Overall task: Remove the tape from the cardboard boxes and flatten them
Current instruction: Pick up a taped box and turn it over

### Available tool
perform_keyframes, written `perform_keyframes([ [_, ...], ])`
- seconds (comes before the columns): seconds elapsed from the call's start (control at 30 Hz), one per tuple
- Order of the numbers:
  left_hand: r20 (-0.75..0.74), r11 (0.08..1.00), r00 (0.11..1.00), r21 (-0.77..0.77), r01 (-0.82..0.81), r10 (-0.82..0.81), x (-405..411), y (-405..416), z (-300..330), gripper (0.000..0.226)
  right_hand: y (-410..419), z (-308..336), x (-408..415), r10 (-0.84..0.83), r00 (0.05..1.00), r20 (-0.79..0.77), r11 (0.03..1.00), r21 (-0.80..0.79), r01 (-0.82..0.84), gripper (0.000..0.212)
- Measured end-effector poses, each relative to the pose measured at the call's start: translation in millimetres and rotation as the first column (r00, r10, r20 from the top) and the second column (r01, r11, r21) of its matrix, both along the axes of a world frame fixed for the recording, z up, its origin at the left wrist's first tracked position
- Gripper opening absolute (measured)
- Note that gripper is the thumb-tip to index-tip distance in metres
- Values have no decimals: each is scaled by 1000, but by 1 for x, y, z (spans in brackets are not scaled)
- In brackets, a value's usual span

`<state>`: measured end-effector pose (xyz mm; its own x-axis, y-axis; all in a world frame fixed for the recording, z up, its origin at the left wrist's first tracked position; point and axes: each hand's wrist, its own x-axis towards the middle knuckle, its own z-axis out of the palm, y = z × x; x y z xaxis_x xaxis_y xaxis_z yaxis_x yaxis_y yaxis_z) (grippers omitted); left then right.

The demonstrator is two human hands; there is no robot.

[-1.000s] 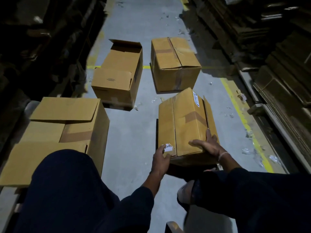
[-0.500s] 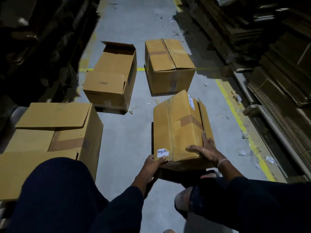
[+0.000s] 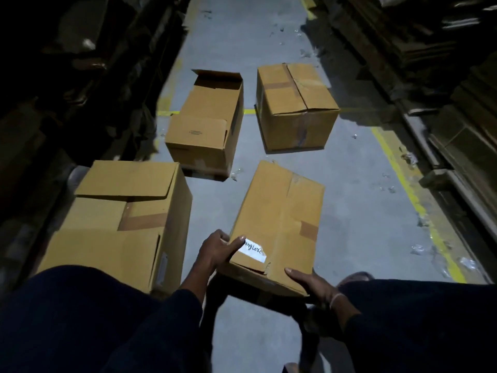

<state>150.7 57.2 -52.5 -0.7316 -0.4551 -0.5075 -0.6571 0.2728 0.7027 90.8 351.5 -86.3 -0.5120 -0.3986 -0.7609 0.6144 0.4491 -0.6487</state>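
1. Floor is gray and runs up the middle, with dark stacks of flat cardboard on the right and dark shelves on the left. A yellow line runs along the right side.
2. Big box sits on the left, just beside the person's left leg. Its top flaps are partly folded, and a strip of brown tape shows on it.
3. Held box is in the middle, near the person. Its long side points away from the person and leans a little to the left. The near end is lifted. A white label is stuck by the near left corner, and a bit of brown tape is on the right.
4. Open box stands farther off on the left, with its top flaps up.
5. Closed box stands farther off on the right, well apart from the held one. Bare floor lies between all the boxes.
6. Left hand grips the near left corner, thumb on top by the label.
7. Right hand grips the near right corner from below, thumb on the side.
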Motion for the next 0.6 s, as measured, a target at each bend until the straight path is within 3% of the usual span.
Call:
perform_keyframes([
  [0.1, 145, 990, 985, -95, 104, -90, 26, -9, -2, 64, -9, 8, 1, 103, 993, -50, 995, 9, -102, 95],
  [0.17, 329, 962, 925, -128, 242, -189, 38, -13, -6, 89, -13, 12, -5, 207, 975, -74, 978, 42, -205, 98],
  [0.23, 430, 957, 883, -123, 261, -186, 50, -14, -13, 112, -20, 16, -5, 329, 939, -102, 940, 127, -316, 97],
  [0.33, 382, 972, 924, -209, 107, -19, 54, -4, -19, 112, -28, 8, -7, 356, 923, -145, 934, 96, -345, 86],
  [0.43, 186, 966, 979, -256, -39, 89, 37, 15, -20, 138, -29, -12, -12, 345, 929, -136, 936, 130, -328, 118],
  [0.5, 123, 934, 992, -356, 36, 8, 24, 27, -20, 140, -33, -17, -13, 353, 906, -231, 921, 255, -294, 133],
  [0.6, 191, 862, 980, -487, 143, -55, 14, 41, -32, 129, -53, -14, -24, 344, 827, -446, 908, 383, -171, 148],
])
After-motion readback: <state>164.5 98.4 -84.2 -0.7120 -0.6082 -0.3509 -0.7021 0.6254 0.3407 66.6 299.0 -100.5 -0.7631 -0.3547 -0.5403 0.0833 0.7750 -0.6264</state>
